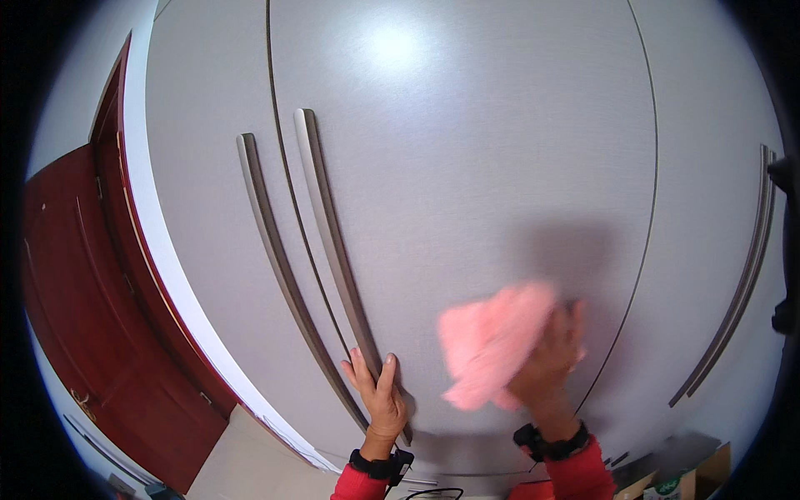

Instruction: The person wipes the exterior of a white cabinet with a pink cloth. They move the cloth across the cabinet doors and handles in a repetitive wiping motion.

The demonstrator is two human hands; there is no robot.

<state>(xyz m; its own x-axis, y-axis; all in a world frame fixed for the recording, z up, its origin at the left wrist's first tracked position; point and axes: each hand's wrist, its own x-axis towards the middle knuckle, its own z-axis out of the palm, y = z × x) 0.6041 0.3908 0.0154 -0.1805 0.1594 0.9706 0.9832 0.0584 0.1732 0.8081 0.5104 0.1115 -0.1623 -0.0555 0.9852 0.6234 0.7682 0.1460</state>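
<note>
A pink cloth point(490, 344), blurred by motion, hangs from my right hand point(553, 353) at the lower right part of a grey wardrobe door point(462, 206). The cloth seems to be against the door panel, and part of it is hidden behind my fingers. My left hand point(384, 400) rests with spread fingers over the lower end of a long metal handle point(331, 231) on the same door. A matching handle point(275, 250) runs beside it on the neighbouring door. Both of my wrists wear black bands below red sleeves.
At the left, a dark red wooden door point(119, 325) stands in its frame above a pale floor point(244, 450). More wardrobe handles point(734, 312) are on the right. Cardboard boxes point(712, 472) stand at the lower right, and a black cable point(437, 492) lies at the bottom.
</note>
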